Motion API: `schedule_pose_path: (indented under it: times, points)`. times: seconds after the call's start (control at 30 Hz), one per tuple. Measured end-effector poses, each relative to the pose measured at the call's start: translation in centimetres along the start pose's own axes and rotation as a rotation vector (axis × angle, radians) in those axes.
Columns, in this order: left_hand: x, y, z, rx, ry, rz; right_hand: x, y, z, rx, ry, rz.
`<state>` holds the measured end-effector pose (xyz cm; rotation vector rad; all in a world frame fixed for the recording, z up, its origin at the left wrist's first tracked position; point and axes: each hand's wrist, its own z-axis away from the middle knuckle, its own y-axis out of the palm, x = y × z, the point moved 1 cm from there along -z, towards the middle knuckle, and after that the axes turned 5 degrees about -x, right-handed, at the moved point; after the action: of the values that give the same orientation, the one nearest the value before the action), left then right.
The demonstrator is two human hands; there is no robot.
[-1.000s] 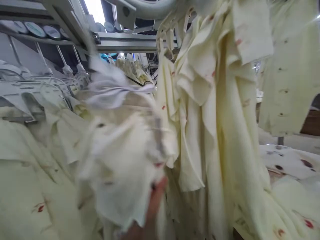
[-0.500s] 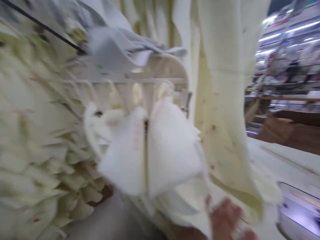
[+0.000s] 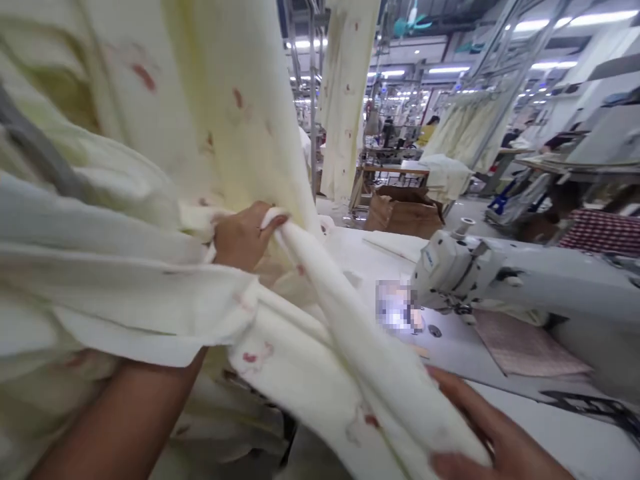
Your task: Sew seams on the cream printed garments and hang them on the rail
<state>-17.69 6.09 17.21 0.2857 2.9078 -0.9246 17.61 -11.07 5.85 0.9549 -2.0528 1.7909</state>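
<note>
A long pale yellow fabric piece (image 3: 345,313) with small reddish printed motifs stretches diagonally between my two hands. My left hand (image 3: 245,237) is closed round a fold of it, with the thumb on top, in the middle of the view. At the lower right my right hand (image 3: 480,427) grips the other part of the strip, fingers on its far edge and thumb in front. More of the same cloth hangs behind the left hand and drapes over my left forearm (image 3: 135,407).
A white sewing machine (image 3: 525,267) stands on a white table (image 3: 345,257) to the right. A pinkish cloth (image 3: 535,343) lies under its arm. Beyond are a brown cardboard box (image 3: 403,213), hanging fabric (image 3: 345,100) and metal rails. Draped cloth fills the left side.
The view has swung right, from hanging white pieces on a rack to the sewing machine. My left hand has come into view gripping the fabric; the right hand, blurred before, now holds it too.
</note>
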Motion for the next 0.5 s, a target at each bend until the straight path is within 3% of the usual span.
schedule_pose_path:
  times: [0.07,0.13,0.23,0.3,0.4,0.5]
  points:
    - [0.5,1.2,0.2,-0.003,-0.029,-0.005,0.3,-1.0,-0.9,-0.186,-0.035,0.151]
    - [-0.2,1.1,0.7,-0.046,-0.088,0.052,0.8,-0.1,-1.4,-0.312,-0.038,0.239]
    - [-2.0,0.0,1.1,-0.101,-0.168,0.195,1.1,3.2,-1.2,-0.16,-0.019,0.256]
    - [-2.3,-0.5,1.3,-0.124,-0.172,0.206,0.6,4.2,-0.7,-0.049,-0.022,0.211]
    - [0.7,-0.2,2.0,-0.023,-0.044,0.031,-1.7,1.7,-0.2,0.036,0.05,0.059]
    - [6.5,0.9,4.1,0.286,0.21,-0.117,-4.2,-2.6,-0.2,-0.111,0.09,0.23]
